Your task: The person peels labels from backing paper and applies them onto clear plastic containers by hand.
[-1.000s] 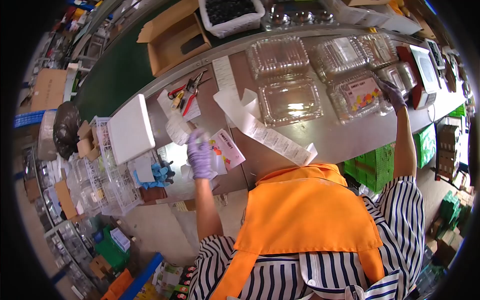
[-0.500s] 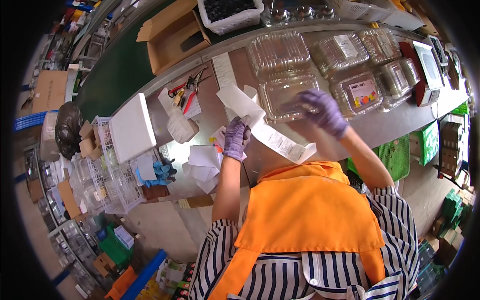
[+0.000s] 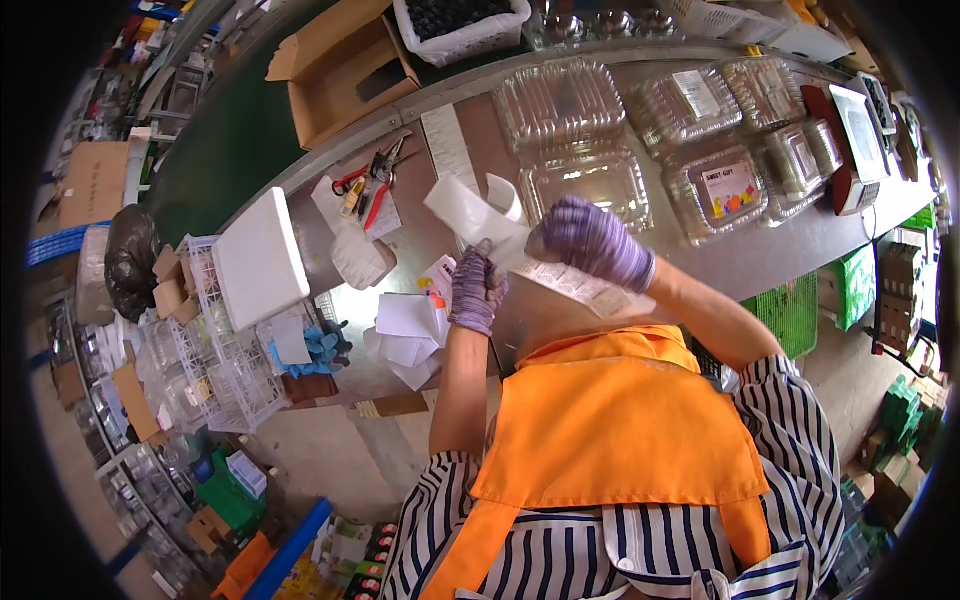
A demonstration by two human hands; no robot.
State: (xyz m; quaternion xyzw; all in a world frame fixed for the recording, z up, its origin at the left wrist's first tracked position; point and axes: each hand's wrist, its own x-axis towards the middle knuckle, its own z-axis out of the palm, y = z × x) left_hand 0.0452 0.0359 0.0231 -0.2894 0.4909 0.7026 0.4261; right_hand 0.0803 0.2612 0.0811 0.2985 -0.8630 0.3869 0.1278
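In a purple knitted glove, my left hand (image 3: 477, 290) is closed on a strip of white labels (image 3: 475, 212), whose upper end curls above the fingers. My right hand (image 3: 595, 243), gloved alike, is over the strip with its fingers curled in; its fingertips are blurred, and what they hold is hidden. The printed part of the strip (image 3: 575, 285) hangs below it towards the orange apron (image 3: 620, 420). Beyond my right hand stands a clear plastic clamshell box (image 3: 585, 185). To its right, another clamshell bears a colourful label (image 3: 728, 188).
Pruning shears (image 3: 380, 185) and paper slips lie left of my hands. White papers (image 3: 408, 325) are beside my left wrist. A white foam lid (image 3: 262, 258) stands at the left. At the back are an open cardboard box (image 3: 345, 85) and more clamshells; a red scale (image 3: 850, 150) is at right.
My right hand has moved left and down from the clamshells to the label strip, now covering part of it. My left hand keeps hold of the strip and has shifted slightly.
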